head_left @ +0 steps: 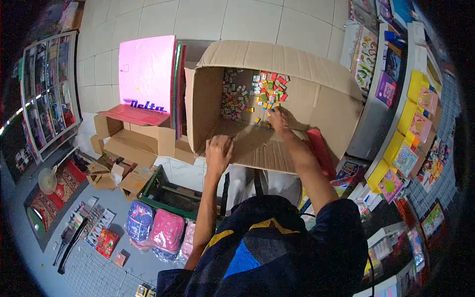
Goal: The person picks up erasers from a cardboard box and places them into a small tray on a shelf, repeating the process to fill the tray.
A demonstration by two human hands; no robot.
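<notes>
A large cardboard box [277,53] lies in front of me, its flaps spread. Inside it are many small, colourful wrapped blocks [233,96], in a duller group on the left and a brighter red, green, white and orange group [269,88] beside it. My left hand [219,152] is closed over the near edge of the box at its left corner. Reaching into the box, my right hand [278,120] has its fingers bent down at the lower end of the brighter group, among orange blocks. Whatever is between those fingertips is too small to make out.
Left of the box stand coloured sheets, the front one pink and marked "Delta" [146,74], and an opened carton [131,143]. A green crate [168,195] and plastic-wrapped bags [167,229] are nearer me. Stocked shelves [413,111] line the right. A red piece [320,153] lies by my right forearm.
</notes>
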